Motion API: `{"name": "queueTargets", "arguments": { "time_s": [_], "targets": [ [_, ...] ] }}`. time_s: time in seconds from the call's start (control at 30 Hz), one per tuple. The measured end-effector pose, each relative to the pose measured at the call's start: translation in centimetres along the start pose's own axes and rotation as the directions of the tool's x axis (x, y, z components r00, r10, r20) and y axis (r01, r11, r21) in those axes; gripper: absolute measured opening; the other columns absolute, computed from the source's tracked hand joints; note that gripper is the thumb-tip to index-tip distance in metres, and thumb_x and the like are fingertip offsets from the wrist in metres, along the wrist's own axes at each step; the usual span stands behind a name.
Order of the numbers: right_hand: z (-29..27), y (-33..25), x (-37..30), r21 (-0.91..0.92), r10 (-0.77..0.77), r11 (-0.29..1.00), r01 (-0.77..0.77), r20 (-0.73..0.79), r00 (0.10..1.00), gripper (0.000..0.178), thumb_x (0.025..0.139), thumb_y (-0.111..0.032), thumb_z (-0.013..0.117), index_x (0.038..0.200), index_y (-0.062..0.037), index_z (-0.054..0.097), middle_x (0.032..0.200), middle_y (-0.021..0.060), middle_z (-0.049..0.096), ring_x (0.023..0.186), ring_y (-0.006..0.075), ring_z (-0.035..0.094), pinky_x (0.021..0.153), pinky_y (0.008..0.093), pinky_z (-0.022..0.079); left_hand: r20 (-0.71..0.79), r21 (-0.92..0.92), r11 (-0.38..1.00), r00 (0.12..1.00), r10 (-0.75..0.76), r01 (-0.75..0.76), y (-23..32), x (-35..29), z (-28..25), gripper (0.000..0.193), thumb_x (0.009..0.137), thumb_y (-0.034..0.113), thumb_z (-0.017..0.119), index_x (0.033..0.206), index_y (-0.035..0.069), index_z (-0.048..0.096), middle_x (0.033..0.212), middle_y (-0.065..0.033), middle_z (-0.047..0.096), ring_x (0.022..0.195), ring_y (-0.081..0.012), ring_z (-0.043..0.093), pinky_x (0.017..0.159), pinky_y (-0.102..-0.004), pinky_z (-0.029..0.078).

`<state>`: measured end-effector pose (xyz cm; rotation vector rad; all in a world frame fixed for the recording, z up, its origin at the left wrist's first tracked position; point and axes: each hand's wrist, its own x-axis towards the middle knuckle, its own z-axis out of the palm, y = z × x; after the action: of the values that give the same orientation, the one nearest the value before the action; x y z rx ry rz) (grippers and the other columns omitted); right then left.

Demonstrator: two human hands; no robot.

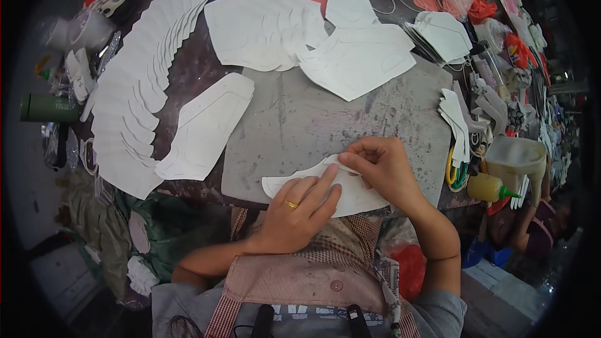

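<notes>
A white shoe-upper piece [362, 199], cut flat with a curved edge, lies at the near edge of the grey board [282, 119]. My left hand [294, 213], a ring on one finger, rests on it with the fingers stretched out. At its upper edge my right hand [380, 166] pinches the material between thumb and forefinger; the fingertips partly cover that spot. Beyond the board, to the left, lies a single larger white piece [210, 122]. Further off, more white pieces [357, 56] overlap the board's far edge.
A long fanned row of white pieces [131, 81] curves along the left. An overlapping stack [263, 25] lies at the back. To the right are scissors [452, 169], a yellow bottle with a green tip [487, 188] and a plastic container [516, 153]. Another person [538, 225] sits beyond.
</notes>
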<state>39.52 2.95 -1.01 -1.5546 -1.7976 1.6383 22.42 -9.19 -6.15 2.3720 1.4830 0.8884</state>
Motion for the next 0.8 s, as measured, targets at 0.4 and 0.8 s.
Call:
{"name": "queueTargets", "arguments": {
  "time_s": [0.4,0.8],
  "targets": [
    [0.3,-0.2,-0.1,-0.02,0.031,0.999,-0.031,-0.022,0.999,0.017,0.09,-0.013,0.073,0.087,0.0039,0.071,0.064,0.0025,0.063,0.053,0.0047,0.053,0.046,0.0225,0.041,0.04,0.069,0.998,0.999,-0.019,0.016,0.3,-0.2,-0.2,0.039,0.084,0.018,0.064,0.12,0.006,0.061,0.146,-0.0193,0.051,0.114,-0.0251,0.052,0.097,-0.038,0.044],
    [-6.5,3.1,-4.7,0.041,0.117,0.993,-0.114,-0.062,0.991,0.018,0.085,-0.014,0.078,0.082,0.0018,0.069,0.06,0.0002,0.061,0.05,0.0042,0.052,0.046,0.0218,0.038,0.075,0.165,0.986,0.997,-0.026,0.013,1.4,1.3,-0.5,0.034,0.079,0.012,0.066,0.111,0.001,0.059,0.142,-0.0259,0.052,0.107,-0.0302,0.054,0.091,-0.041,0.046]
  ]
}}
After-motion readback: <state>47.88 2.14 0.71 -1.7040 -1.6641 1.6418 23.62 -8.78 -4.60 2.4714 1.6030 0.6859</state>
